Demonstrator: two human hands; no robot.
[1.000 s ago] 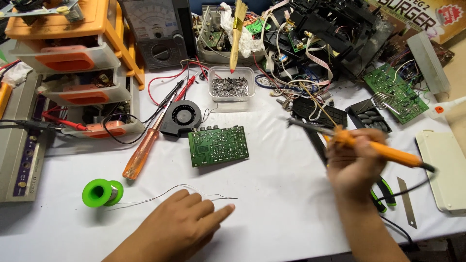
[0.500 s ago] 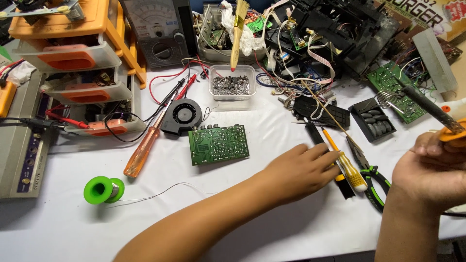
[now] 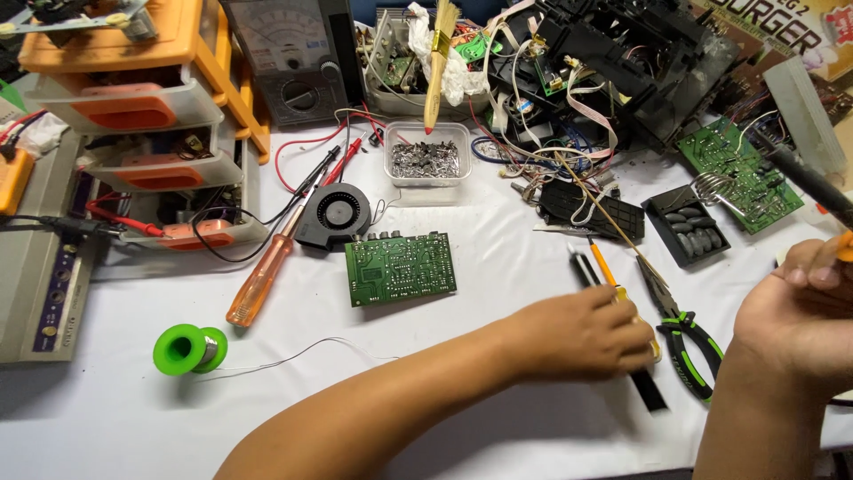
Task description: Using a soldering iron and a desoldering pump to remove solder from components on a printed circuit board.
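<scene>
- The left hand (image 3: 582, 338) lies palm down across a yellow-handled screwdriver (image 3: 613, 280) on the white-covered bench (image 3: 498, 418), fingers curled over the handle; whether they grip it cannot be told.
- A black flat tool (image 3: 653, 391) runs under the same hand, and green-handled pliers (image 3: 689, 333) lie just beyond its fingertips.
- The right hand (image 3: 804, 316) is raised at the far right, closed around the orange grip of a soldering iron (image 3: 804, 178) whose dark barrel points up and away.
- A green circuit board (image 3: 400, 267) sits well to the left of the left hand, beside a black blower fan (image 3: 336, 215).
- Further left lie an orange-handled screwdriver (image 3: 259, 280) and a green solder spool (image 3: 188, 348), its wire trailing toward the forearm.
- A clear tub of metal parts (image 3: 426, 160) stands behind the board.
</scene>
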